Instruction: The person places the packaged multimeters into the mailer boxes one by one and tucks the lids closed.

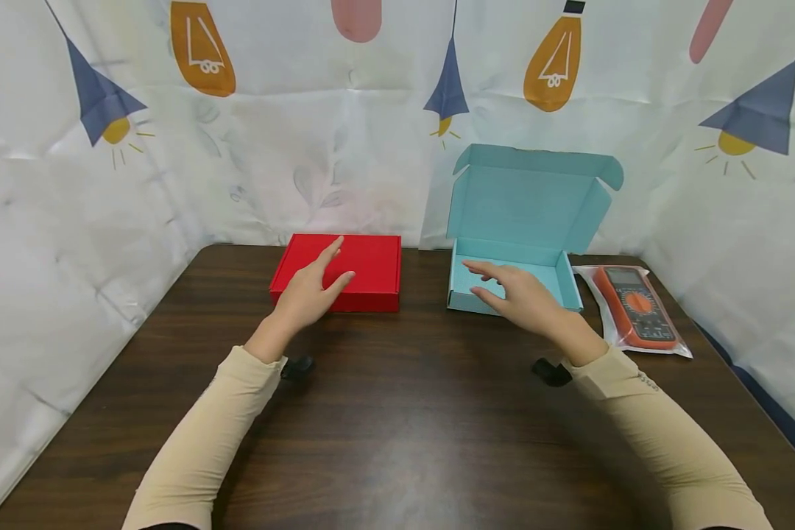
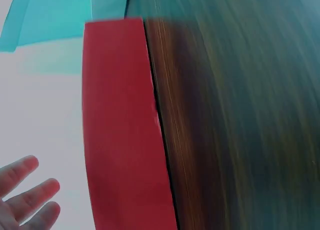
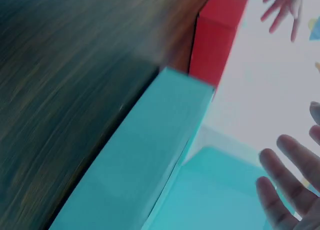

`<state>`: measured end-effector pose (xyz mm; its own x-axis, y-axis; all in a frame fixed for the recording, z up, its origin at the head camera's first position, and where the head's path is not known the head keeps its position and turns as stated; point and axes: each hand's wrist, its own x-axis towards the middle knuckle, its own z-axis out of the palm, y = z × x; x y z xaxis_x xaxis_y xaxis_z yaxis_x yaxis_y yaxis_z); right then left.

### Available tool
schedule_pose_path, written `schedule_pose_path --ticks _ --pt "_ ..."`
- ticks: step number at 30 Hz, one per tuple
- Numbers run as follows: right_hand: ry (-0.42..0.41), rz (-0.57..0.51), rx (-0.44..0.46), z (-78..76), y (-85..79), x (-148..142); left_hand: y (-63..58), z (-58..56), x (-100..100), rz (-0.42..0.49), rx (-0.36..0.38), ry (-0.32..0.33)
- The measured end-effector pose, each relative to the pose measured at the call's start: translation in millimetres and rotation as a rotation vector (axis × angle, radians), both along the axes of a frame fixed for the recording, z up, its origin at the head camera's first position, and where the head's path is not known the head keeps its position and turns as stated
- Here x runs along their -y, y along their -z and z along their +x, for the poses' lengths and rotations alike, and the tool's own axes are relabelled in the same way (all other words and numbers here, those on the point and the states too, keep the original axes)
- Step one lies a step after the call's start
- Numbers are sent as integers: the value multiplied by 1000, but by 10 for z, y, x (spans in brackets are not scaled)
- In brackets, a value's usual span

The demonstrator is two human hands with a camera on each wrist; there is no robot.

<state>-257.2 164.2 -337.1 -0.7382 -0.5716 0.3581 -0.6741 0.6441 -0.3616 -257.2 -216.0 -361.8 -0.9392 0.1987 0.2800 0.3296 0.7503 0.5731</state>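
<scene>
My left hand [image 1: 307, 297] hovers at the red box [image 1: 371, 265], its fingers spread and holding nothing. That box is closed and lies flat near the table's far edge; the left wrist view shows its red front side [image 2: 120, 125] apart from the fingertips [image 2: 47, 189]. Over the front of the light-blue box [image 1: 563, 280] hangs my right hand [image 1: 520, 298], fingers extended and grasping nothing. The blue box's lid [image 1: 530, 195] stands raised, and its visible inside shows only blue cardboard. In the right wrist view the fingers [image 3: 290, 182] are above that box's opening.
An orange multimeter [image 1: 638, 305] in a clear plastic bag lies right of the blue box, close to the right forearm. Dark wooden table [image 1: 397, 427] extends in front of both boxes. A white patterned curtain [image 1: 384, 147] hangs behind and at both sides.
</scene>
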Motion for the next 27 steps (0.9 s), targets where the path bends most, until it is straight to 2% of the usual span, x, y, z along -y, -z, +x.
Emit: schedule_pose_path --ticks 5,14,21,27 --pt "44 -73 -28 -36 17 -237 8 -8 -205 99 -15 43" --pt "186 -117 -47 -34 27 -641 84 -69 -602 226 -44 121" --pt "276 -175 -15 -91 52 -863 140 -160 -863 279 -21 137" --pt "351 -213 -16 -141 94 -1059 183 -243 -1113 381 21 172"
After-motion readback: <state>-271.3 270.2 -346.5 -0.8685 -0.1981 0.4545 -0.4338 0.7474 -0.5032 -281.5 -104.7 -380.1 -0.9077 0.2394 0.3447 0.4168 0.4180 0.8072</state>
